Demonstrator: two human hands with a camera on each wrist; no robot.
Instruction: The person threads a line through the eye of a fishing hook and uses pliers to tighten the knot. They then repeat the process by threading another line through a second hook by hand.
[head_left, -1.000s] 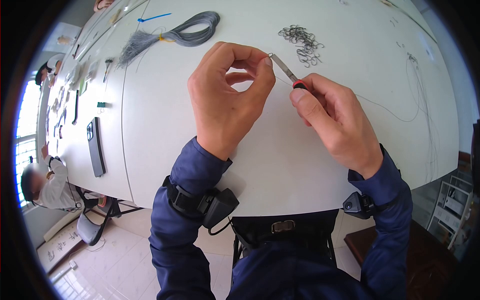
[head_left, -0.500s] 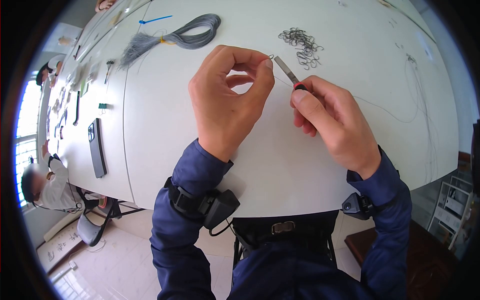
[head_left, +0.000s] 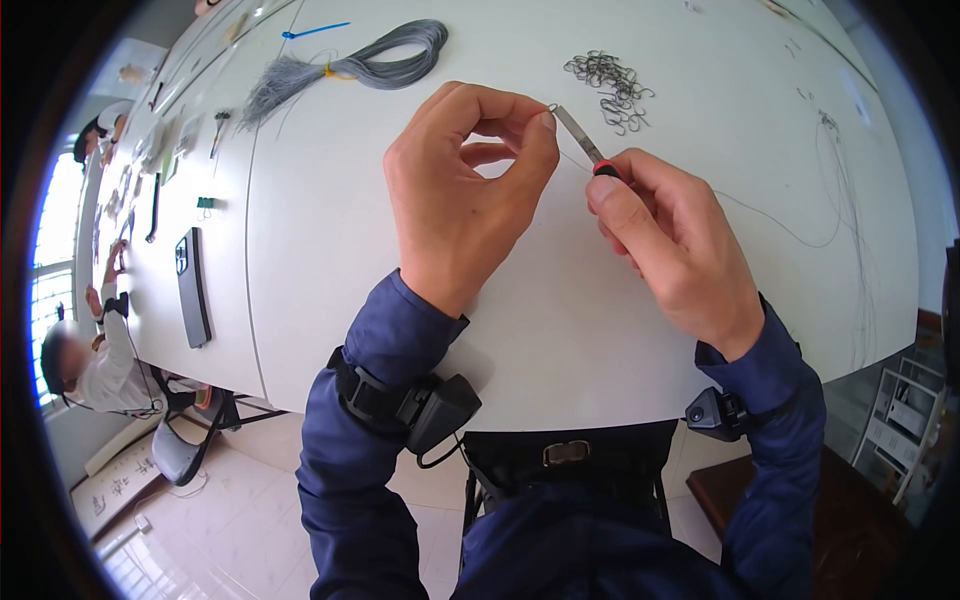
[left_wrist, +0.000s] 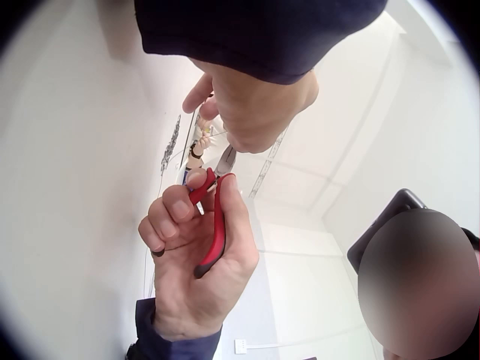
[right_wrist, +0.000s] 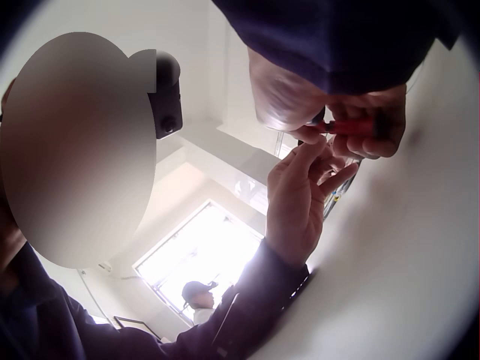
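Observation:
In the head view, my left hand (head_left: 450, 190) pinches a small metal hook (head_left: 553, 107) between thumb and forefinger, its curved end just past the fingertips. My right hand (head_left: 678, 245) holds pliers (head_left: 578, 134), jaw tips right at the hook. From the left wrist, the pliers' red and black handles (left_wrist: 217, 232) show inside the right hand's curled fingers. A thin line (head_left: 775, 218) runs from near the left fingers, behind the right hand and off to the right. A heap of similar dark hooks (head_left: 606, 82) lies beyond the hands.
A bundle of grey line (head_left: 400, 60) tied with yellow lies at the back left, near a blue cable tie (head_left: 316, 31). Loose strands (head_left: 855, 230) trail down the table's right side. A phone (head_left: 193, 288) lies at left. Another person (head_left: 105, 370) sits beyond the left edge.
The plier tips came away from the hook half a second ago and are now back at it. Both hands have shifted slightly to the right, still holding the same things.

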